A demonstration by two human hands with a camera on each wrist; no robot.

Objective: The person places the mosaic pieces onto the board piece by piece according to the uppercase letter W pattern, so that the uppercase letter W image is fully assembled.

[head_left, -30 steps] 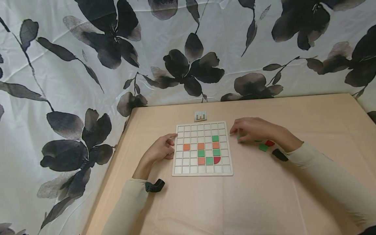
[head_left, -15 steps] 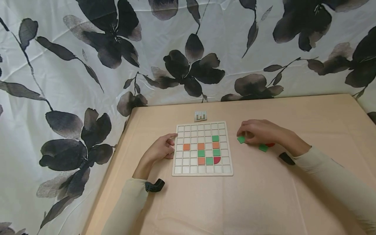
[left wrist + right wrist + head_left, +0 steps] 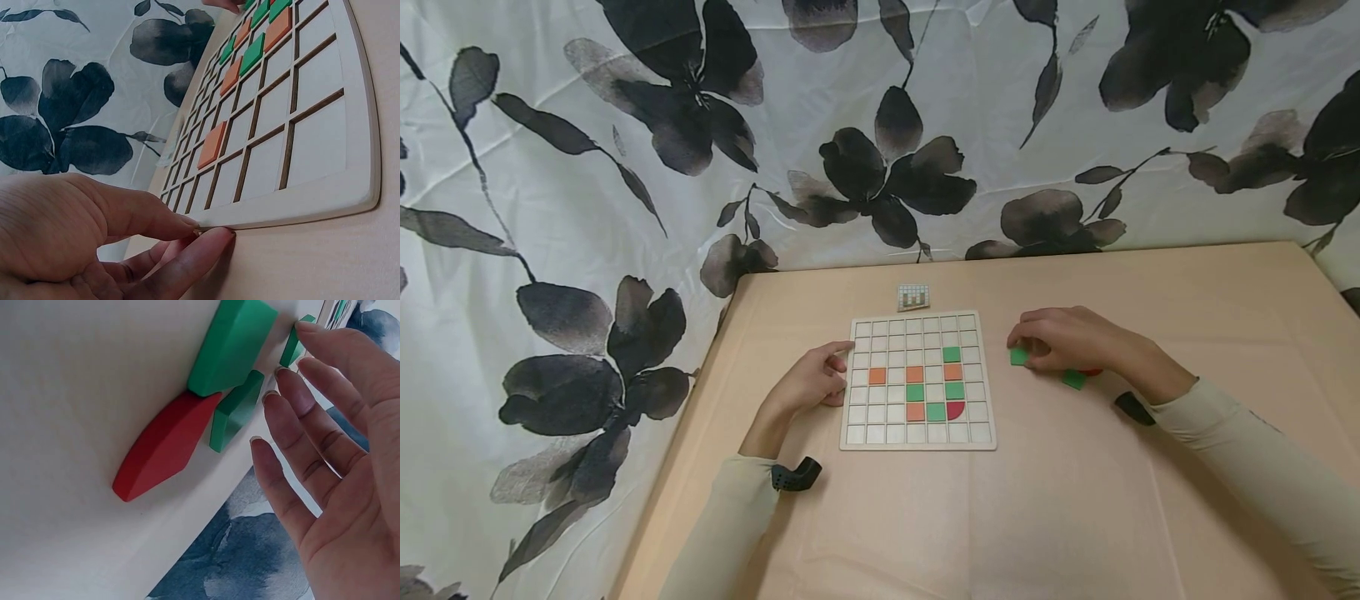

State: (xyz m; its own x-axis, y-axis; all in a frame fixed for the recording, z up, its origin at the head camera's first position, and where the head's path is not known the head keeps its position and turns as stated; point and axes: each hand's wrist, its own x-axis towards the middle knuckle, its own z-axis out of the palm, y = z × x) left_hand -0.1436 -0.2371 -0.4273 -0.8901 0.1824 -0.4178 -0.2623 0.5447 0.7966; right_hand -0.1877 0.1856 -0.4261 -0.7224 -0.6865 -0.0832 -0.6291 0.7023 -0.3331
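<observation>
A white grid board (image 3: pixel 876 433) lies on the table with several orange and green square tiles and a red rounded tile (image 3: pixel 955 409) in its cells. My left hand (image 3: pixel 805 379) holds the board's left edge; the left wrist view shows thumb and index finger meeting at the rim. Right of the board, my right hand (image 3: pixel 1067 337) has a green square tile (image 3: pixel 1018 357) between thumb and index fingertips. Its other fingers are spread loosely. Below that palm lie a red curved tile (image 3: pixel 165 447) and two green tiles, a near one (image 3: pixel 234 350) and a farther one (image 3: pixel 237 412).
A small card (image 3: pixel 913 296) with a printed grid pattern stands behind the board. Black wrist devices (image 3: pixel 796 475) sit on both forearms. A floral curtain (image 3: pixel 850 100) hangs behind the wooden table (image 3: pixel 917 525) and along its left side.
My right hand has drawn back slightly to the right from near the board, bringing the green tile at its fingertips into fuller view. The left hand and board stay still.
</observation>
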